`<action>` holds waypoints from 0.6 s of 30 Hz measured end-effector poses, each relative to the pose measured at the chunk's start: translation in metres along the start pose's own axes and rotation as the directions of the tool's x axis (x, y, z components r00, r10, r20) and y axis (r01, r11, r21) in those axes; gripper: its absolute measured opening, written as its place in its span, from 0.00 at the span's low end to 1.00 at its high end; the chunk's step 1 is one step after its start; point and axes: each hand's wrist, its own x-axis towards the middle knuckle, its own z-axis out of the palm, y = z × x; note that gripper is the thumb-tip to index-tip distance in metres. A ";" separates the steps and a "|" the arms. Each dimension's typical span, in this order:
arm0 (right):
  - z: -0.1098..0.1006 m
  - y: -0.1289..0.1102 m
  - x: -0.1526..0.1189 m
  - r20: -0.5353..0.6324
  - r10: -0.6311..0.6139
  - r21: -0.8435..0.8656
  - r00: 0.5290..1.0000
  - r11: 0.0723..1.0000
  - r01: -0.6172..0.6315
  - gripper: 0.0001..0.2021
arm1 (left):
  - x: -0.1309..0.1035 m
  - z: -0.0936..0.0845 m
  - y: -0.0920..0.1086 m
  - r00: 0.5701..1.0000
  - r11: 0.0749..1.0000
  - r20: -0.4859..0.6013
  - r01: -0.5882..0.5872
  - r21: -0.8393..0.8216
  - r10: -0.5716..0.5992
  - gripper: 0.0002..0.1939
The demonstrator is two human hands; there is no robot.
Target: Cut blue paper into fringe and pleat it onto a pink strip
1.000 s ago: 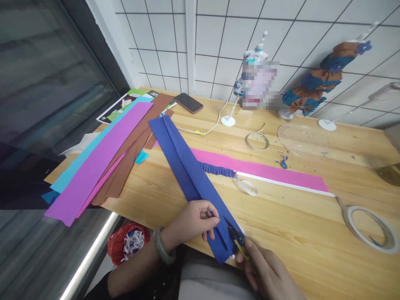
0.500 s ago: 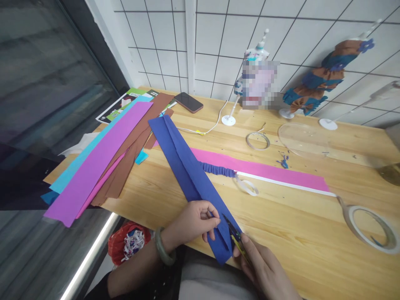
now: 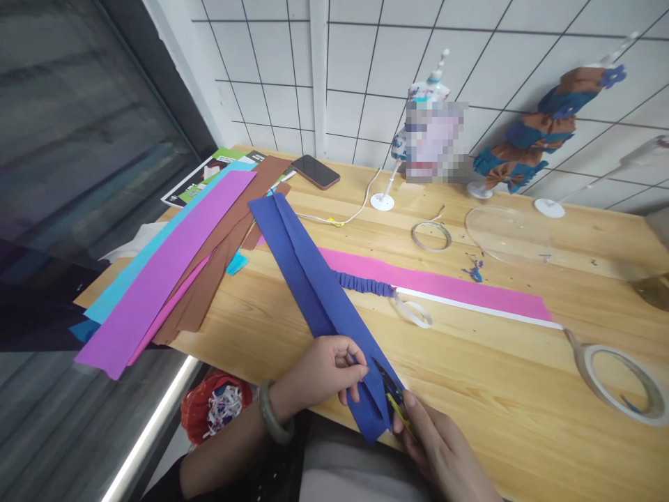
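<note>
A long dark blue strip of crepe paper [image 3: 313, 279] runs diagonally across the table's front edge, its long edge folded over. My left hand [image 3: 334, 366], with a bangle on the wrist, is closed in a pinch at the folded edge of this strip. Between the fingers and thumb of my right hand [image 3: 431, 436] are small scissors [image 3: 394, 404] with dark pointed blades and a yellow handle. Their blades lie along the right side of the blue strip, close to its near end. A gathered blue ruffle [image 3: 366, 283] comes out from behind the strip.
A pink strip [image 3: 444, 282] with white tape along its edge lies beyond, joined to a tape roll [image 3: 621, 383]. Coloured strips [image 3: 178, 258] overlap at left near a phone [image 3: 316, 171]. Small dress stands [image 3: 382, 201] line the wall. A red bag [image 3: 201, 411] holds scraps below.
Hardly anything differs. Both hands, the scissors and the blue strip stay in nearly the same place.
</note>
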 end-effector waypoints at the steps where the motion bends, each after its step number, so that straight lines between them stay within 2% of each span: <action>1: 0.000 0.001 0.000 -0.004 -0.009 0.002 1.000 1.000 0.009 0.24 | 0.000 0.000 0.000 1.000 1.000 0.000 0.001 0.003 -0.001 0.07; 18: 0.002 0.006 0.003 -0.048 -0.033 0.000 0.998 0.999 0.033 0.22 | 0.000 0.000 0.001 1.000 1.000 0.002 0.006 0.000 -0.006 0.09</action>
